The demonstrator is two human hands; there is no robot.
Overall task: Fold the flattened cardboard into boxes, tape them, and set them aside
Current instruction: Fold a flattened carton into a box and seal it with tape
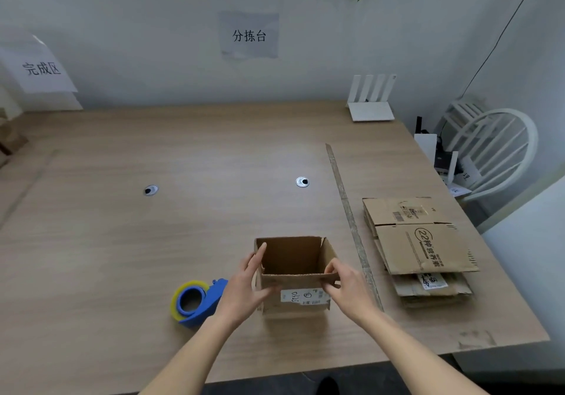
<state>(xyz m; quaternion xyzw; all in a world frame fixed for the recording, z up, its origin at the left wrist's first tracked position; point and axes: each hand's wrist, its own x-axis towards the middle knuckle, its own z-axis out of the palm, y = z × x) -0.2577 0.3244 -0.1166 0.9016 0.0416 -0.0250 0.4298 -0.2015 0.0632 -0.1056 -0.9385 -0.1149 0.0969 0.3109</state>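
Against grey wall (153, 43), perhaps laminate table (183, 156).

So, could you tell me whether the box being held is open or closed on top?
Open: the box shows its bare inside.
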